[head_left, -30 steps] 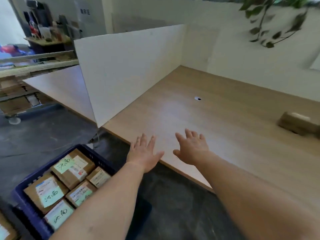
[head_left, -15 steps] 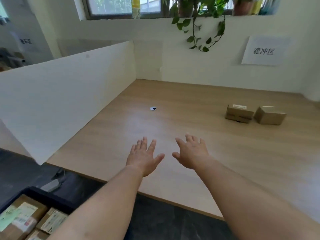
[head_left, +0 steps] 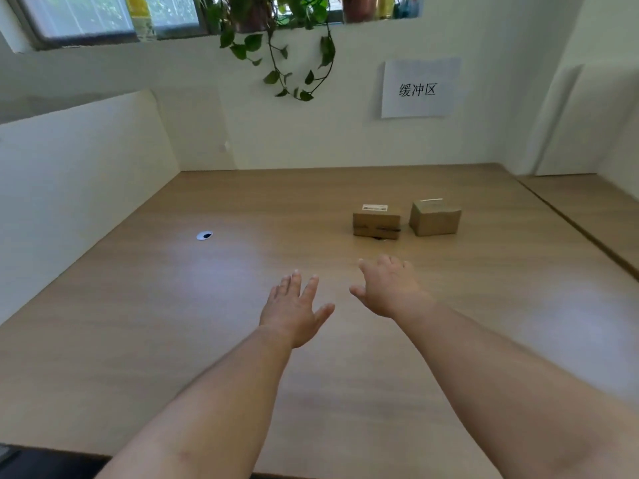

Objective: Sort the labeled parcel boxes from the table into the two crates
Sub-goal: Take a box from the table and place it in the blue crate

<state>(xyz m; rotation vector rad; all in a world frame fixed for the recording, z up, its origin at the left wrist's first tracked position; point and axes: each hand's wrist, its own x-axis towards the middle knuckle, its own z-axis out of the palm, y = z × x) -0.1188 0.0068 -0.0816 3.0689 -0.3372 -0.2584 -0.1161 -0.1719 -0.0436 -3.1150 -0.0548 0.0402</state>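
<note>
The wooden table (head_left: pixel 145 357) fills most of the view and is closed in at the back by a pale wall. Its left side is bordered by a white partition panel (head_left: pixel 79 188) that stands upright along the edge. A second wooden surface (head_left: pixel 601 209) is joined to the table at the right, and the two are separated by a dark seam.

A white paper sign (head_left: pixel 420 88) printed with three characters is fixed to the wall above the far right part of the table. A trailing green plant (head_left: pixel 276 53) hangs down the wall from a window sill, and a yellow bottle (head_left: pixel 140 15) stands on the same sill to the left.

Both forearms are extended forward over the table. The left hand (head_left: pixel 294 309) is held palm down with straight, spread fingers, and nothing is gripped in it. The right hand (head_left: pixel 389 288) is held slightly further forward, with relaxed fingers, and nothing is gripped in it either. The two hands are kept apart, with a strip of bare tabletop between them.

Two cardboard parcels rest side by side on the far right part of the table, close together but not touching. The left parcel box (head_left: pixel 376 223) carries a white label on its top face and lies just beyond the right hand, with no contact made. The right parcel box (head_left: pixel 435 217) is turned at a slight angle.

A small round grommet (head_left: pixel 204 235) is set into the tabletop, well to the left of the boxes.
</note>
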